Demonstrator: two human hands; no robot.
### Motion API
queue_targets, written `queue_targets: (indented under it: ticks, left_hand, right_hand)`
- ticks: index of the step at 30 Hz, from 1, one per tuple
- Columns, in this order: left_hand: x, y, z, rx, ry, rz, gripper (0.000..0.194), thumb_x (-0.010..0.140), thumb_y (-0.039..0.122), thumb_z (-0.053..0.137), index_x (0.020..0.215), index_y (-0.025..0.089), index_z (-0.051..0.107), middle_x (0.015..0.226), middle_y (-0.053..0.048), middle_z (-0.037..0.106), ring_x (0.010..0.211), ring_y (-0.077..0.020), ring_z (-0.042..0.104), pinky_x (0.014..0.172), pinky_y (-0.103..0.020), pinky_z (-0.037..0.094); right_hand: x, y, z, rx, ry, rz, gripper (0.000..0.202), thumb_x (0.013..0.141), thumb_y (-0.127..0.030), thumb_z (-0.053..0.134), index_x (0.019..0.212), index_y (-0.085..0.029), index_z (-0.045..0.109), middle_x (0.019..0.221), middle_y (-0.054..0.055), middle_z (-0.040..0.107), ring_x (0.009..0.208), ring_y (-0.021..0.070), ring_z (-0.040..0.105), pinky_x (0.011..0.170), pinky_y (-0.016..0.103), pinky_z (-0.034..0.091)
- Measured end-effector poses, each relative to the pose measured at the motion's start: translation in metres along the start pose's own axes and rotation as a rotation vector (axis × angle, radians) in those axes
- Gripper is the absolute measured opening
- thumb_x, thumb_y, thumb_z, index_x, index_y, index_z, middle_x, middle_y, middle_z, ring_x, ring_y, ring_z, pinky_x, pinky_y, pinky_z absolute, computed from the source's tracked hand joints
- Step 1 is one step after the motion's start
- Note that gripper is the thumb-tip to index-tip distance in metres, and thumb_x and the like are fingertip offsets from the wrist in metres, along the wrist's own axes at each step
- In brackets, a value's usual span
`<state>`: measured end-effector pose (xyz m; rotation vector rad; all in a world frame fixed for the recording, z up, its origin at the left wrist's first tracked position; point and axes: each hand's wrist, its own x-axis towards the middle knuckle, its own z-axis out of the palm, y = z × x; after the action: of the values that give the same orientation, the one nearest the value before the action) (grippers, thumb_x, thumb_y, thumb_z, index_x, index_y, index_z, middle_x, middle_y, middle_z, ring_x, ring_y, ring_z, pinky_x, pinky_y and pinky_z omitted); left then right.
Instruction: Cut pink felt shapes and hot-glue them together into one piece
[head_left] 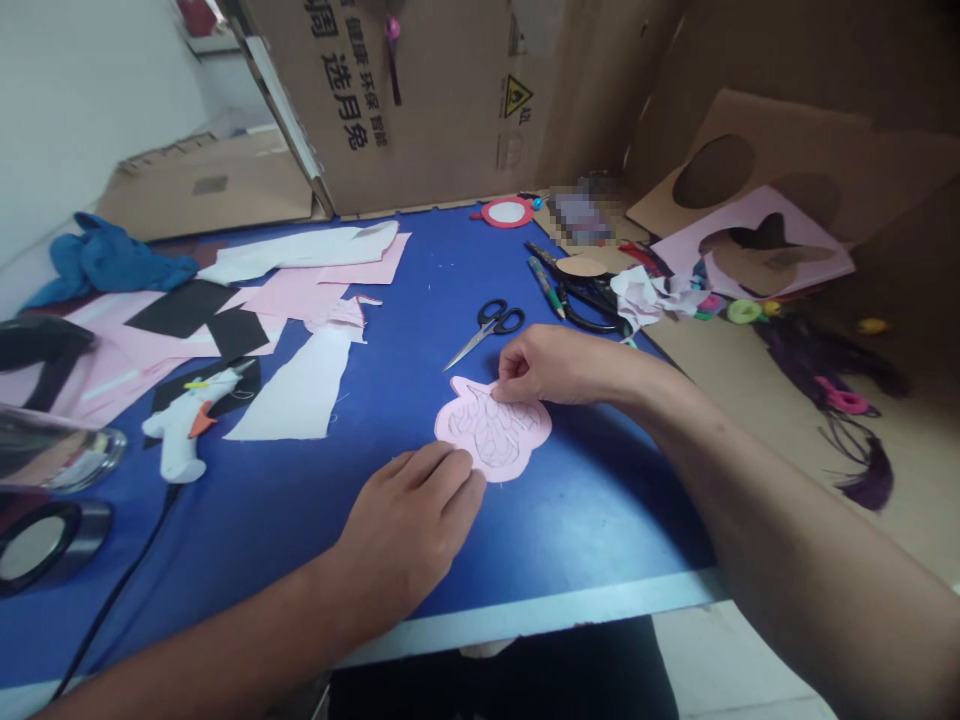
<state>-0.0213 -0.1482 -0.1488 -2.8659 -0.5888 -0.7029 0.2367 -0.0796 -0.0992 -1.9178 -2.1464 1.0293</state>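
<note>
Right hand (541, 362) pinching pink cutout (491, 445), left hand (417, 508) gripping its edge; steadying step, seemingly; next move wants light touch.

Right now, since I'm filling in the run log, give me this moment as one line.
left hand: touching pink cutout, near edge | right hand: pinching its far edge | scissors: on blue table, beyond cutout

scissors (489, 326) lie behind the cutout (493, 440), right of the glue gun (180, 437).
</note>
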Motion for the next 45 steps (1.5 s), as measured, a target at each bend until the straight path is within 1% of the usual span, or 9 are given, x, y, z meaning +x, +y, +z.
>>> queue_targets:
  ticks: [8, 13, 16, 19, 24, 28, 33, 40, 45]
  left_hand:
    - [0.000, 0.000, 0.000, -0.002, -0.028, -0.013, 0.032, 0.102, 0.001, 0.047, 0.104, 0.014, 0.076, 0.100, -0.009, 0.077, 0.088, -0.0234, 0.071, 0.070, -0.037, 0.060]
    - [-0.002, 0.001, 0.000, 0.009, 0.009, -0.025, 0.033, 0.104, 0.003, 0.045, 0.105, 0.013, 0.076, 0.108, -0.011, 0.078, 0.093, -0.0246, 0.074, 0.072, -0.038, 0.063]
    - [-0.001, 0.001, 0.001, -0.004, 0.042, -0.039, 0.031, 0.104, 0.003, 0.047, 0.109, 0.013, 0.076, 0.116, -0.013, 0.079, 0.104, -0.0257, 0.076, 0.083, -0.040, 0.065]
    - [0.001, 0.000, 0.003, -0.020, 0.037, -0.059, 0.027, 0.105, 0.007, 0.052, 0.120, 0.012, 0.074, 0.137, -0.015, 0.076, 0.127, -0.0277, 0.072, 0.104, -0.043, 0.063]
    - [0.000, -0.002, 0.007, -0.022, -0.110, -0.061, 0.035, 0.110, 0.024, 0.054, 0.140, 0.011, 0.067, 0.160, -0.016, 0.063, 0.150, -0.0305, 0.058, 0.124, -0.050, 0.051]
    - [-0.003, -0.003, 0.011, -0.038, -0.170, -0.080, 0.040, 0.112, 0.032, 0.053, 0.144, 0.011, 0.065, 0.160, -0.016, 0.064, 0.151, -0.0306, 0.058, 0.124, -0.050, 0.049]
    - [-0.005, -0.003, 0.012, -0.062, -0.159, -0.091, 0.039, 0.113, 0.032, 0.051, 0.140, 0.010, 0.068, 0.154, -0.017, 0.068, 0.146, -0.0316, 0.063, 0.122, -0.050, 0.052]
    - [-0.002, -0.004, 0.007, -0.067, -0.117, -0.092, 0.034, 0.111, 0.027, 0.053, 0.134, 0.009, 0.070, 0.149, -0.018, 0.071, 0.139, -0.0334, 0.067, 0.114, -0.051, 0.059]
    - [-0.002, -0.005, 0.006, -0.069, -0.138, -0.094, 0.038, 0.109, 0.025, 0.056, 0.142, 0.011, 0.067, 0.158, -0.019, 0.064, 0.148, -0.0334, 0.060, 0.120, -0.054, 0.055]
  right_hand:
    - [0.000, 0.000, 0.001, 0.003, 0.006, -0.006, 0.017, 0.085, -0.031, 0.075, 0.071, -0.023, 0.074, 0.063, -0.003, 0.065, 0.060, 0.0136, 0.053, 0.053, 0.030, 0.034]
    - [0.001, 0.001, 0.003, -0.014, 0.006, 0.000, 0.015, 0.085, -0.032, 0.076, 0.073, -0.023, 0.077, 0.066, -0.002, 0.069, 0.064, 0.0151, 0.058, 0.055, 0.030, 0.037]
    - [0.002, 0.001, 0.003, -0.016, 0.005, -0.003, 0.014, 0.085, -0.033, 0.075, 0.075, -0.023, 0.078, 0.067, -0.002, 0.069, 0.065, 0.0156, 0.059, 0.056, 0.029, 0.038]
    - [0.003, 0.001, 0.004, -0.013, 0.001, 0.000, 0.016, 0.085, -0.036, 0.075, 0.076, -0.023, 0.079, 0.068, -0.002, 0.070, 0.065, 0.0156, 0.059, 0.056, 0.029, 0.037]
    - [0.004, 0.003, 0.005, -0.022, 0.001, -0.003, 0.019, 0.087, -0.038, 0.075, 0.076, -0.023, 0.078, 0.069, -0.001, 0.071, 0.066, 0.0158, 0.060, 0.058, 0.029, 0.039]
    - [0.005, 0.002, 0.006, -0.021, 0.005, -0.010, 0.020, 0.088, -0.039, 0.075, 0.077, -0.022, 0.078, 0.068, -0.001, 0.072, 0.067, 0.0160, 0.061, 0.059, 0.028, 0.040]
    - [0.003, 0.003, 0.003, -0.006, -0.007, -0.005, 0.024, 0.088, -0.043, 0.076, 0.078, -0.022, 0.078, 0.068, -0.001, 0.071, 0.066, 0.0157, 0.059, 0.058, 0.028, 0.038]
    - [0.008, 0.018, -0.010, -0.081, 0.204, 0.066, 0.026, 0.094, -0.047, 0.072, 0.088, -0.022, 0.078, 0.077, 0.002, 0.074, 0.071, 0.0183, 0.063, 0.063, 0.030, 0.040]
    - [0.013, 0.023, -0.008, -0.070, 0.222, 0.056, 0.019, 0.093, -0.041, 0.073, 0.087, -0.023, 0.077, 0.077, 0.001, 0.075, 0.071, 0.0180, 0.065, 0.064, 0.030, 0.041]
